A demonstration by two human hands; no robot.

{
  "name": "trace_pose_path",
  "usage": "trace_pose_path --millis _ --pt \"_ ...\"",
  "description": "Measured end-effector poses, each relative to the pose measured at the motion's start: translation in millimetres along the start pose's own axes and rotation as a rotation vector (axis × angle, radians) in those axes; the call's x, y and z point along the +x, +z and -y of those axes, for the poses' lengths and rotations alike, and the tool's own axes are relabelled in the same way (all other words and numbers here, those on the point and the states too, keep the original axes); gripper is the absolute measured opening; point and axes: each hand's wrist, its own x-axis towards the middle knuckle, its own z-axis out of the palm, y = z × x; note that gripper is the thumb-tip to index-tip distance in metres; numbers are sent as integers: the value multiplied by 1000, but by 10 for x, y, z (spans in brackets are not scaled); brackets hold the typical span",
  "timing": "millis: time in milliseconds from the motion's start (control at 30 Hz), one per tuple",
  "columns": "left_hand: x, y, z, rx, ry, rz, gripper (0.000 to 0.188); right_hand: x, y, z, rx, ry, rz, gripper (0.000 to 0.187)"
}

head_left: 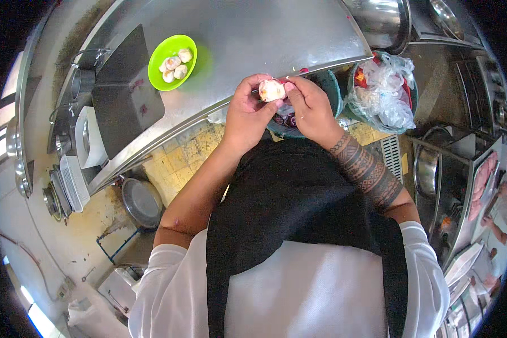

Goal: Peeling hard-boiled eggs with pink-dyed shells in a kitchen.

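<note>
Over the counter's front edge, my left hand (247, 110) and my right hand (316, 110) both close on a white, rounded egg (271, 91). Pinkish-red shell shows by my right thumb, and small pale bits stick to my fingers. A lime-green bowl (169, 47) stands on the counter to the left, holding several similar white, peeled eggs (180, 71) with pinkish patches. Directly beneath my hands is a dark green bin (337, 93) with dark scraps inside, partly hidden by my hands.
The steel counter (253, 39) stretches ahead, with a red scrap (303, 70) near its edge. A second bin holding clear plastic bags (380, 96) stands at right, beside a floor drain grate (391, 156). A metal basin (142, 201) lies at left. Another person (498, 225) is at far right.
</note>
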Motion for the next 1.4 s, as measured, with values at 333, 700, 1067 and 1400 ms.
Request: trace_pose_path --millis 333,700,1067,1400 --pt "76 131 -119 -171 -158 -27 48 97 -180 123 -174 -153 -68 21" --pt "41 351 -61 -204 -101 -95 36 28 -357 30 149 217 -15 22" --pt "-143 343 93 -688 -163 -38 47 58 -628 -198 866 544 -24 28" --pt "-258 314 73 254 -51 -202 47 -40 -733 -325 -93 -33 292 35"
